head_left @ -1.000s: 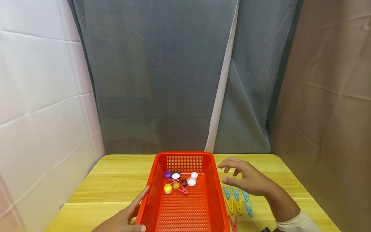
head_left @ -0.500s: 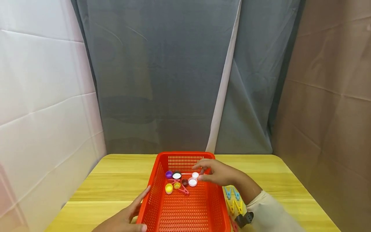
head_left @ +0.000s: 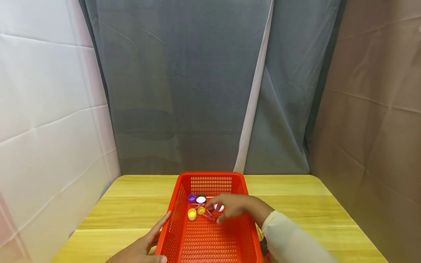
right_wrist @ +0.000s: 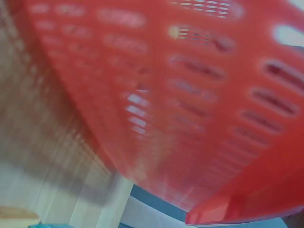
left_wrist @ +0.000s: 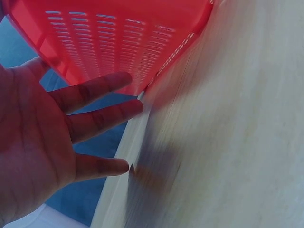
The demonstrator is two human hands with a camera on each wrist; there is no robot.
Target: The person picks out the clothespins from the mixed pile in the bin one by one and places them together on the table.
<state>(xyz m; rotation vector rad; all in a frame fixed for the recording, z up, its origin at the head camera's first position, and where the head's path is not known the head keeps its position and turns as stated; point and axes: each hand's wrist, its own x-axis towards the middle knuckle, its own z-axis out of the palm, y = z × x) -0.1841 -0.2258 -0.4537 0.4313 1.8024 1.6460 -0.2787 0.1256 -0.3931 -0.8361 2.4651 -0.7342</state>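
Note:
A red plastic basket stands on the wooden table. My left hand rests against its left side, with index finger and thumb at the rim; in the left wrist view the other fingers are straight and spread. My right hand reaches inside, thumb and fingers apart, over the pink clothespins and a white cap. I see nothing held in it. Beside it lie yellow caps, a purple cap and a black-rimmed white cap. The right wrist view shows mainly the basket's outer wall.
The wooden table extends on both sides of the basket. Right of it, a yellow clothespin peeks out beside the right forearm, which hides others. A grey curtain hangs behind, with cloth walls at both sides.
My right hand has moved left, from above the clothespins on the table, over the rim and down into the basket. The left hand stays at the basket's left side.

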